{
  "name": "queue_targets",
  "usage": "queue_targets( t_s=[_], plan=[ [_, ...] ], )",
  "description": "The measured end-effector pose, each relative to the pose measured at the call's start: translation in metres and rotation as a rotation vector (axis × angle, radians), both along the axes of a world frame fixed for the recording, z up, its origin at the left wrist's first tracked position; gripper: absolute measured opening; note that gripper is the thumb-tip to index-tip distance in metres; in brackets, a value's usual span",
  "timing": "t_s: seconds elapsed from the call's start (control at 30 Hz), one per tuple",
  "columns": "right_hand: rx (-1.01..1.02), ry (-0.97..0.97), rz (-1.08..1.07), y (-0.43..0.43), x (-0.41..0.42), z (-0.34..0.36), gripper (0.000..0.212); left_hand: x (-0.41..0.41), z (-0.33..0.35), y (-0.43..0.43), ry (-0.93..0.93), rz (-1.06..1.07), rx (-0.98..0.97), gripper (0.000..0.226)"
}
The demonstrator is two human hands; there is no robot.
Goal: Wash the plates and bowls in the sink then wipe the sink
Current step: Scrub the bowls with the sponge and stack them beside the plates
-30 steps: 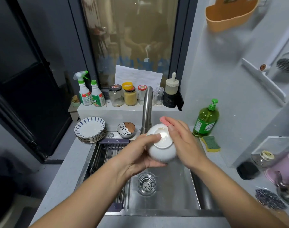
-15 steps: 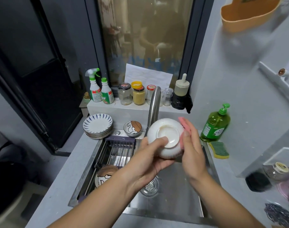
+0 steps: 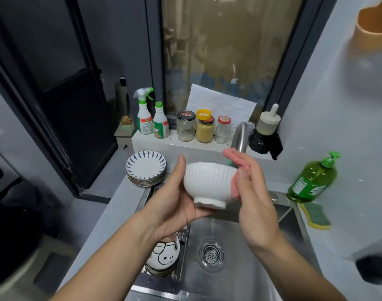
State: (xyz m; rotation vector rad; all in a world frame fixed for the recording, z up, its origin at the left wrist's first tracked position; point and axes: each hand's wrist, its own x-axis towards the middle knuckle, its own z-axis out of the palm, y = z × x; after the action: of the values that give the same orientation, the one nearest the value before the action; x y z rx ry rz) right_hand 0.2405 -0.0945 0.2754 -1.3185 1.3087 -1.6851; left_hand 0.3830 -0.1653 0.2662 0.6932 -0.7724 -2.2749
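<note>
Looking down, we see the sink [image 3: 240,281], a cartoon-faced bowl [image 3: 164,256] resting in its left-side rack. Above the basin our left hand [image 3: 175,206] grips a white ribbed bowl [image 3: 207,183], thumb at the rim and fingers under its foot. Our right hand [image 3: 256,207] pinches a pink cloth [image 3: 235,158] over the bowl's right edge. Farther back, striped plates [image 3: 145,168] sit stacked left of the faucet [image 3: 240,135].
</note>
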Motion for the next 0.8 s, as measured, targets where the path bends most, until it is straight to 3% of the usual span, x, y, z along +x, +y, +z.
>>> queue_targets(
  t_s=[0.13, 0.23, 0.3, 0.33, 0.43, 0.5, 0.7, 0.8],
  plan=[
    [0.129, -0.056, -0.086, -0.043, 0.04, -0.011, 0.036, 0.033, -0.016, -0.043, -0.018, 0.175, -0.045, 0.061],
    [0.302, -0.269, -0.082, -0.076, 0.063, -0.027, 0.034, 0.064, -0.038, -0.08, -0.07, 0.244, -0.185, 0.094],
    [0.428, -0.321, -0.089, -0.097, 0.075, -0.042, 0.032, 0.083, -0.055, -0.106, -0.118, 0.192, -0.298, 0.114],
    [0.487, -0.328, -0.111, -0.106, 0.079, -0.049, 0.031, 0.089, -0.065, -0.117, -0.169, 0.158, -0.366, 0.113],
    [0.612, -0.407, -0.195, -0.133, 0.083, -0.076, 0.026, 0.1, -0.092, -0.145, -0.287, 0.054, -0.459, 0.09],
    [0.654, -0.437, -0.274, -0.151, 0.08, -0.093, 0.023, 0.099, -0.108, -0.162, -0.405, -0.023, -0.518, 0.086],
    [0.601, -0.362, -0.44, -0.195, 0.06, -0.139, 0.032, 0.074, -0.142, -0.214, -0.659, -0.246, -0.819, 0.101],
    [0.558, -0.379, -0.511, -0.212, 0.051, -0.161, 0.031, 0.054, -0.155, -0.237, -0.669, -0.333, -0.942, 0.092]
  ],
)
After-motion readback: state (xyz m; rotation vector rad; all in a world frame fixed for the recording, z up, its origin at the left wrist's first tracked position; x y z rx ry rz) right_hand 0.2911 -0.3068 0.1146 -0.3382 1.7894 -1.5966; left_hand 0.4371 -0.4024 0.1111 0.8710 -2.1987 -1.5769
